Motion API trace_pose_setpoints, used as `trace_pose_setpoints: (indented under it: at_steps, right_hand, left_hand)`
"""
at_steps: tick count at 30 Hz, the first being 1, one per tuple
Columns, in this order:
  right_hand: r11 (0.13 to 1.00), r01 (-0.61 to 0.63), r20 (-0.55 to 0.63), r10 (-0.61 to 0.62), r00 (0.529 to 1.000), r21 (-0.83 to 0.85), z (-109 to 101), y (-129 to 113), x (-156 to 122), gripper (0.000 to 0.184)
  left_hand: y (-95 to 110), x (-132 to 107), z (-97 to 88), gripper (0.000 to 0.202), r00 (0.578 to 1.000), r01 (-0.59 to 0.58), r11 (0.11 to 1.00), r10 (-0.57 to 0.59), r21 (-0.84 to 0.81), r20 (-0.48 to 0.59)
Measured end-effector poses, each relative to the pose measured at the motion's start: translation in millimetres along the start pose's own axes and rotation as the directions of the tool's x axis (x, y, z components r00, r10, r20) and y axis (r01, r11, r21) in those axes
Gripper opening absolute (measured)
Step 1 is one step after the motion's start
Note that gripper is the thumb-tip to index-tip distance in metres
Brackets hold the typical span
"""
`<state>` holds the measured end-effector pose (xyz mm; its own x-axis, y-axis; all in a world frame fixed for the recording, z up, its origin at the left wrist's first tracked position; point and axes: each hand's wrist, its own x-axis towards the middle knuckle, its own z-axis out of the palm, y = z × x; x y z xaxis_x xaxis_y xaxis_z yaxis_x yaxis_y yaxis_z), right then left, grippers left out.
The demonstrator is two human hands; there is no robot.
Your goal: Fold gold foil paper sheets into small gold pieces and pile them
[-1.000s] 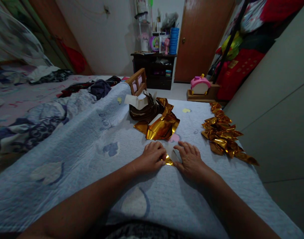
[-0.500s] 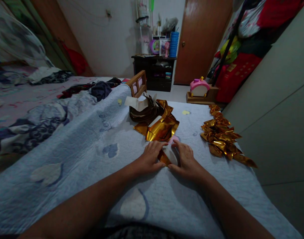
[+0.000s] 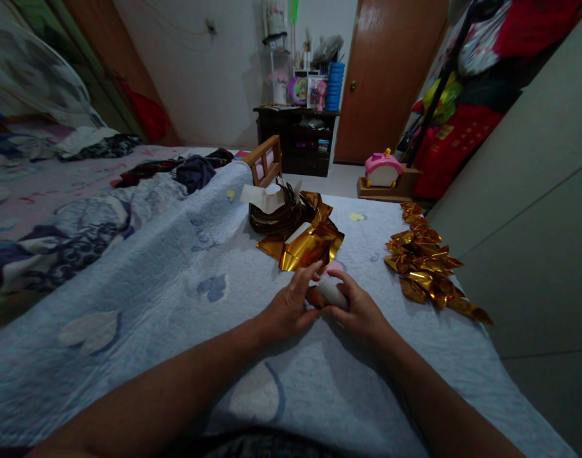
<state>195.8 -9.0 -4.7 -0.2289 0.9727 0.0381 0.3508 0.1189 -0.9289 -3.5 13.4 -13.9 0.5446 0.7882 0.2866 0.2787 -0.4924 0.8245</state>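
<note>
Between my hands is a sheet of gold foil paper, curled into a roll with its white backing outward. My left hand pinches its left end, where some gold shows. My right hand has thumb and fingers closed around its right end. Just beyond my fingers lie loose gold foil sheets, creased and overlapping. Behind them stands a curved stack of dark-edged paper with white pieces sticking up. On the right, a pile of folded gold foil pieces lies along the bed's edge.
A light blue quilt with heart patterns covers the bed surface, with a raised fold on the left. Rumpled clothes lie beyond that fold. A wooden rail stands at the far edge. A pale cabinet borders the right side.
The paper between my hands has gone from a flatter, open bend to a tighter roll. Both hands have risen slightly, and my left fingers have lifted and curled more.
</note>
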Motion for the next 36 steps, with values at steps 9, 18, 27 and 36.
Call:
trace_pose_setpoints:
  at_steps: [9,18,27,36]
  right_hand:
    - [0.874,-0.101,0.045,0.091,0.995,0.476,2,-2,2,0.038]
    - [0.788,-0.122,0.04,0.123,0.992,0.603,-3,-3,-1,0.048]
    - [0.899,-0.16,0.054,0.151,0.987,0.407,-13,-9,-1,0.024]
    - [0.988,-0.115,-0.078,0.107,0.991,-0.107,-9,2,2,0.022]
  left_hand:
    - [7,10,6.9,0.04,0.966,0.233,0.699,-0.248,-0.676,0.076]
    - [12,9,-3.9,0.029,0.926,0.361,0.665,-0.338,-0.654,0.168]
    - [4,8,-1.4,0.057,0.937,0.346,0.728,-0.296,-0.593,0.183]
    - [0,4,1.2,0.028,0.965,0.263,0.933,-0.26,-0.247,0.044]
